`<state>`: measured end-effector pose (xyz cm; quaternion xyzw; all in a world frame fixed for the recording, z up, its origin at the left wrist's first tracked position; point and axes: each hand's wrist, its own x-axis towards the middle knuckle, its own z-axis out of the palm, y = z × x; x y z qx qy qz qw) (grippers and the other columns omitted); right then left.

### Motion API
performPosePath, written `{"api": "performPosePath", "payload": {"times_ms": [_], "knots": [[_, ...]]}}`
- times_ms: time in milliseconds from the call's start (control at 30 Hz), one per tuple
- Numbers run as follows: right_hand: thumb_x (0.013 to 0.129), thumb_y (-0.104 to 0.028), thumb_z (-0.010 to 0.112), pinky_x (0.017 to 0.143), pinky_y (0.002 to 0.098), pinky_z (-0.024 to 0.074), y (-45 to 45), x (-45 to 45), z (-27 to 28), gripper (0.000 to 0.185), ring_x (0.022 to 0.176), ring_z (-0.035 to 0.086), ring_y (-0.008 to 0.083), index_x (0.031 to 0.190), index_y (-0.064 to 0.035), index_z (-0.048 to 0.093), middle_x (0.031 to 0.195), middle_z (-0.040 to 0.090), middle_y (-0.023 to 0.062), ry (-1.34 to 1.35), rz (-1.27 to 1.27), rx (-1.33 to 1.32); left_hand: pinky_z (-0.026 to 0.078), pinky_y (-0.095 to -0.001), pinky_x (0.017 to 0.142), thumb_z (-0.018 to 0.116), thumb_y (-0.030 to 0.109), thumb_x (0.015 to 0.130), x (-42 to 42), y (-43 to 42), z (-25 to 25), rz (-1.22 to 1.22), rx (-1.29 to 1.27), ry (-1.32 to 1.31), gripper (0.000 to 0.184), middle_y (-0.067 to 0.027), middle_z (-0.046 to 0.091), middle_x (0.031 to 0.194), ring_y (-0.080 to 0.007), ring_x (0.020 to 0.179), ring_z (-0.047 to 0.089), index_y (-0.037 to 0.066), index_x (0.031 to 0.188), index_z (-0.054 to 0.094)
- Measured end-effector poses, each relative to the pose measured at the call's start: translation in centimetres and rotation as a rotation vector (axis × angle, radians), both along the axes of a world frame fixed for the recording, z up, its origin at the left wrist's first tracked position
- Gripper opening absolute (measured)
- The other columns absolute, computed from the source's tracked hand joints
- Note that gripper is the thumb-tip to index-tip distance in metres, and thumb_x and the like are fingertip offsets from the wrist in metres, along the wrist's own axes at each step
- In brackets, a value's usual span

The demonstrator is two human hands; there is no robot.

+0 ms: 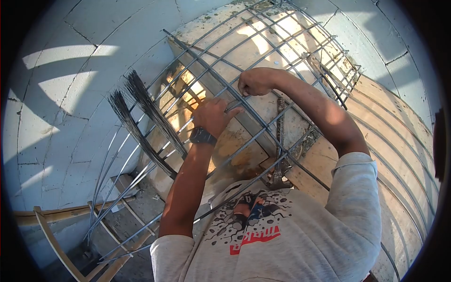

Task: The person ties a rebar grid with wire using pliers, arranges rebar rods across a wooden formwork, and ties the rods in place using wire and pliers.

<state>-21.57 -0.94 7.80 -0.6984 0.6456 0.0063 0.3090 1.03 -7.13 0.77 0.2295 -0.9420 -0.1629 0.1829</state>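
A mesh of crossed steel rebar [249, 110] stretches over a wooden board. My left hand [213, 117], a dark watch on its wrist, is at the mesh with its thumb pointing right and its other fingers curled down. What these fingers hold, if anything, is hidden. Just to its right and higher, my right hand [256, 82] is closed in a pinch above a bar crossing. Anything between its fingertips is too small to name. Two bundles of thin dark tie wire [155, 115] hang over the bars left of my left hand.
A rusty metal tool [279, 171] lies near my shirt, partly hidden. At lower left are a wooden ladder-like frame [51, 235] and long loose bar ends [127, 185]. Pale block walls [61, 94] rise behind. More bars [394, 155] run over boards at right.
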Motion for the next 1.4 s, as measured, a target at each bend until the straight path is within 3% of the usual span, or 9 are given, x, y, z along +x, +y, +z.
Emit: {"api": "performPosePath", "payload": {"times_ms": [100, 300, 500, 600, 733, 800, 900, 1300, 1400], "knots": [[0.078, -0.014, 0.063, 0.072, 0.0459, 0.0523, -0.7, 0.2, 0.2, 0.018, 0.081, 0.07, 0.0397, 0.081, 0.0004, 0.074, 0.082, 0.071, 0.0228, 0.037, 0.022, 0.057, 0.056, -0.0398, 0.063, 0.081, 0.065, 0.075, 0.0, -0.1, -0.6, 0.003, -0.117, 0.133, 0.056, -0.0062, 0.071, 0.078, -0.0264, 0.072, 0.07, 0.009, 0.081, 0.075], [0.07, -0.004, 0.063, 0.065, 0.0434, 0.0493, -1.7, 2.6, 1.5, 0.013, 0.068, 0.065, 0.0286, 0.078, 0.0007, 0.073, 0.072, 0.068, 0.0174, 0.242, 0.022, 0.125, 0.054, -0.0376, 0.055, 0.085, 0.06, 0.073, 0.1, 0.3, 0.0, 0.032, -0.19, 0.297, 0.051, -0.0032, 0.067, 0.07, -0.0224, 0.063, 0.067, 0.012, 0.071, 0.069], [0.072, -0.004, 0.061, 0.068, 0.0416, 0.053, -0.6, 1.5, 0.5, 0.015, 0.074, 0.07, 0.0322, 0.08, 0.0019, 0.073, 0.077, 0.071, 0.0203, -0.055, -0.154, -0.028, 0.053, -0.0318, 0.05, 0.091, 0.037, 0.076, 0.4, 0.0, -0.8, -0.056, -0.189, 0.468, 0.032, -0.0023, 0.07, 0.07, -0.0195, 0.058, 0.068, 0.013, 0.076, 0.07], [0.074, -0.004, 0.06, 0.073, 0.0431, 0.0556, -0.6, 1.9, 1.0, 0.016, 0.081, 0.072, 0.036, 0.082, 0.0017, 0.074, 0.081, 0.073, 0.0214, 0.247, -0.117, 0.063, 0.055, -0.0313, 0.051, 0.089, 0.027, 0.079, 0.6, -0.3, -0.7, -0.107, -0.167, 0.529, 0.023, -0.0037, 0.072, 0.073, -0.0196, 0.059, 0.07, 0.013, 0.082, 0.071], [0.073, -0.004, 0.061, 0.075, 0.0466, 0.0561, -0.1, 2.0, 1.0, 0.016, 0.082, 0.072, 0.0404, 0.08, 0.0037, 0.074, 0.081, 0.071, 0.0251, 0.31, -0.112, 0.03, 0.057, -0.0323, 0.054, 0.086, 0.019, 0.081, 1.1, -0.3, -0.2, -0.134, -0.162, 0.508, 0.018, -0.0052, 0.073, 0.075, -0.0206, 0.061, 0.072, 0.012, 0.089, 0.072], [0.07, -0.004, 0.062, 0.068, 0.0481, 0.0563, 0.3, 2.2, 0.8, 0.017, 0.075, 0.071, 0.0438, 0.073, 0.0089, 0.071, 0.076, 0.068, 0.0303, 0.267, -0.089, -0.041, 0.057, -0.0322, 0.054, 0.085, 0.016, 0.082, 1.1, -0.2, -0.3, -0.127, -0.143, 0.544, 0.018, -0.0063, 0.075, 0.078, -0.0216, 0.063, 0.073, 0.012, 0.093, 0.072], [0.076, -0.003, 0.058, 0.08, 0.0465, 0.0555, 0.6, 2.4, 0.5, 0.018, 0.087, 0.071, 0.0396, 0.083, 0.0004, 0.075, 0.084, 0.072, 0.0225, 0.261, -0.125, -0.017, 0.058, -0.0322, 0.056, 0.085, 0.015, 0.083, 0.8, -0.6, -0.4, -0.173, -0.137, 0.602, 0.019, -0.0079, 0.077, 0.082, -0.023, 0.065, 0.074, 0.011, 0.097, 0.072], [0.076, -0.003, 0.06, 0.078, 0.046, 0.0559, 1.5, 3.0, -1.0, 0.018, 0.085, 0.071, 0.0395, 0.085, 0.001, 0.075, 0.084, 0.073, 0.0229, 0.226, -0.203, -0.154, 0.06, -0.0349, 0.061, 0.082, 0.014, 0.087, 0.4, -0.3, 0.1, -0.196, -0.096, 0.689, 0.023, -0.0113, 0.078, 0.09, -0.0258, 0.073, 0.076, 0.009, 0.106, 0.07], [0.076, -0.007, 0.059, 0.072, 0.0514, 0.0554, 1.5, 2.8, -1.5, 0.019, 0.078, 0.07, 0.0473, 0.072, 0.0088, 0.069, 0.076, 0.068, 0.0308, 0.103, -0.19, -0.233, 0.06, -0.0358, 0.062, 0.08, 0.012, 0.088, 0.3, -0.5, 0.0, -0.208, -0.127, 0.688, 0.021, -0.0119, 0.078, 0.092, -0.0273, 0.074, 0.076, 0.009, 0.106, 0.069]]}}
